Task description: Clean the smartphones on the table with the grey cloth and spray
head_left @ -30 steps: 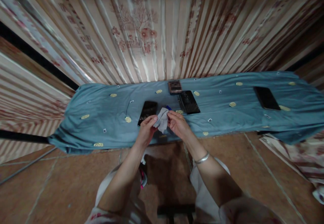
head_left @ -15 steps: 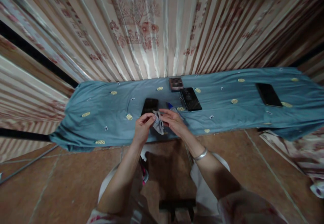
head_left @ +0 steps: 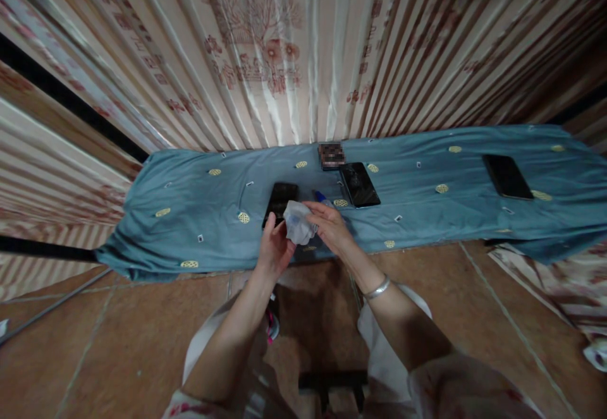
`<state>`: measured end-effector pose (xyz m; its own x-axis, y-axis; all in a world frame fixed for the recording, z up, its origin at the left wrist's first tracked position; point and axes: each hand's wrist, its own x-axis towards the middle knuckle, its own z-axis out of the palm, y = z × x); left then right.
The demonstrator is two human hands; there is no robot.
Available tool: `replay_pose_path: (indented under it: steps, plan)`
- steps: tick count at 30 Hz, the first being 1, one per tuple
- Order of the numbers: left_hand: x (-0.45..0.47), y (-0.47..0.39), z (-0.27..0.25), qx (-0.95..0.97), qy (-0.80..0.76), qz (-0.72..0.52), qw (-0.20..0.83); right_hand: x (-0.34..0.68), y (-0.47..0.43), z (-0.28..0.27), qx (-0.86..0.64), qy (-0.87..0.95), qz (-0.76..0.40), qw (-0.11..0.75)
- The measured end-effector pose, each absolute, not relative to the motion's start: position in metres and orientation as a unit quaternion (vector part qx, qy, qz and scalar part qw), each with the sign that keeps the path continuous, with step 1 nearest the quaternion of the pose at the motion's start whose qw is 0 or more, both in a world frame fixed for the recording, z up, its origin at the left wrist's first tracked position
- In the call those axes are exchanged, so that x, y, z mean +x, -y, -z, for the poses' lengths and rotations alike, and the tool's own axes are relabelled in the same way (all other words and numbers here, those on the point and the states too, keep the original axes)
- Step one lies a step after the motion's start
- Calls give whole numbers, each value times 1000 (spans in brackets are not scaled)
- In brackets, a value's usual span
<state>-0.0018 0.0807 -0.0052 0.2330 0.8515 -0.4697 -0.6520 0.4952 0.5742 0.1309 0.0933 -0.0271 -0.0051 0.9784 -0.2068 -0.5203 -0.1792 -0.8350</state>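
Observation:
Pinched in the fingers of my right hand is a crumpled light grey cloth, held above the front edge of the bench. My left hand is open just to its left, thumb raised and palm turned up. Its fingertips reach the cloth's edge and are partly hidden there. Behind the cloth lies a dark phone, its near end partly covered by my left hand. A blue-tipped object, perhaps a bottle or tube, lies beyond my right fingers, mostly hidden.
A blue patterned sheet covers the bench. On it lie a second dark phone, a blurred small box and another dark phone far right. Curtains hang behind. A dark stool edge shows below.
The cloth has gone from a pinch between both hands to a looser, spread bunch in my right hand. My left hand has loosened, turned palm up and dropped slightly.

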Motion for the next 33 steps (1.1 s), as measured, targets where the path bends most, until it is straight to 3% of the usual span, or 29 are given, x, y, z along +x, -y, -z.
replay_pose_path:
  steps: [6,8,11,15,19,22,24,28,33]
  plan:
    - [8,-81,13,77,-401,-499,765,130,-95,31,-405,328,-642,563]
    - [6,-84,15,74,-421,-508,748,136,-98,33,-449,383,-579,562]
    - [1,-86,15,72,-434,-522,731,150,-104,33,-545,502,-396,542]
    - [-3,-85,18,83,-435,-523,728,168,-114,29,-613,643,-191,418]
    - [-4,-83,22,104,-428,-521,731,172,-124,35,-648,692,-132,289]
    - [-4,-84,21,105,-427,-525,729,174,-130,43,-670,681,-150,256]
    - [-5,-84,19,97,-426,-530,727,176,-133,46,-675,646,-194,300]
    - [-4,-85,17,81,-416,-546,723,177,-131,40,-604,508,-407,459]
    - [-2,-86,14,80,-402,-554,724,167,-114,19,-432,327,-677,498]
